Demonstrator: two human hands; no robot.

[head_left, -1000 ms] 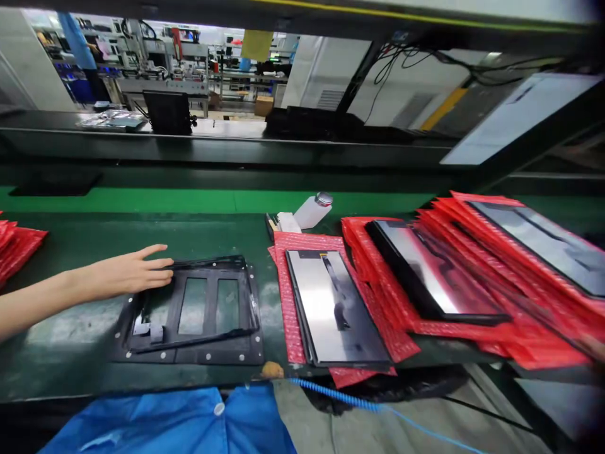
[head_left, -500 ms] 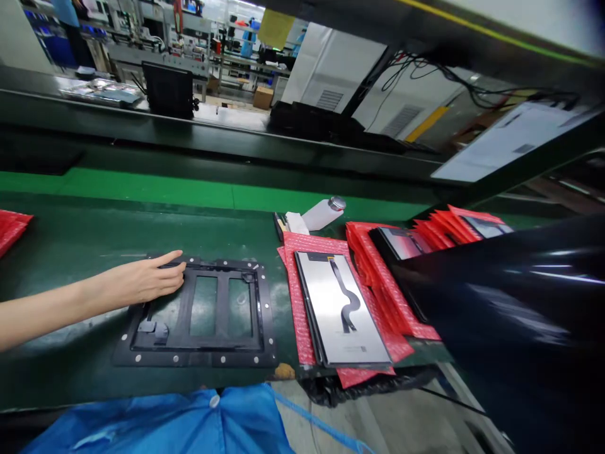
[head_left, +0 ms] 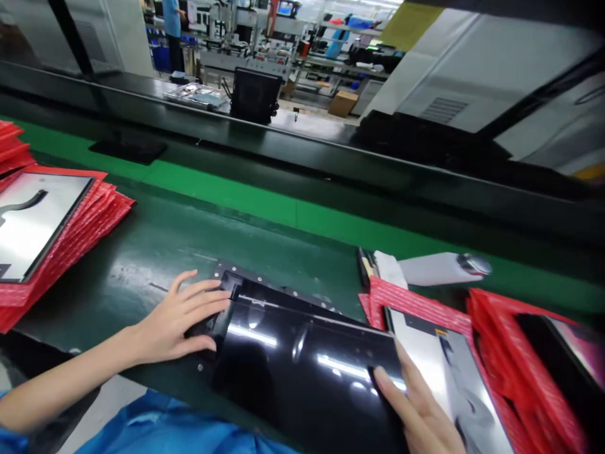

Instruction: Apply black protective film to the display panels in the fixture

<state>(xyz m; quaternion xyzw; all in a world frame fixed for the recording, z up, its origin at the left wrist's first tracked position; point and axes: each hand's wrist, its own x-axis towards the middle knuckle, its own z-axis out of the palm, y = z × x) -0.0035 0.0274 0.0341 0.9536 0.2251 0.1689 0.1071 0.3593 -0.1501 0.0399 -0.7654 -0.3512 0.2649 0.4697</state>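
1. Lying across the black fixture frame [head_left: 246, 277] on the green bench [head_left: 155, 239], the glossy black panel [head_left: 302, 366] runs its long axis left to right, tilted a little so its right end comes nearer the person.
2. Left hand [head_left: 182, 318] sits at the panel's left end, fingers spread and laid flat, thumb under the corner; the panel stretches away to its right.
3. Right hand [head_left: 420, 413] presses on the panel's right end with fingers held together and flat; it seems to lie on top, not pinch, though its lower part is cut off by the edge of view.
4. Each hand has one end, so neither is nearer the middle.
5. Just right of the panel lie red bubble sleeves [head_left: 425, 309] with a silvery panel [head_left: 454, 372] on them; a white bottle [head_left: 439, 268] lies on its side behind.
6. More red sleeves [head_left: 80, 227] are stacked well to the left.
7. Beyond the bench stand a dark raised rail [head_left: 302, 148] and distant workstations.
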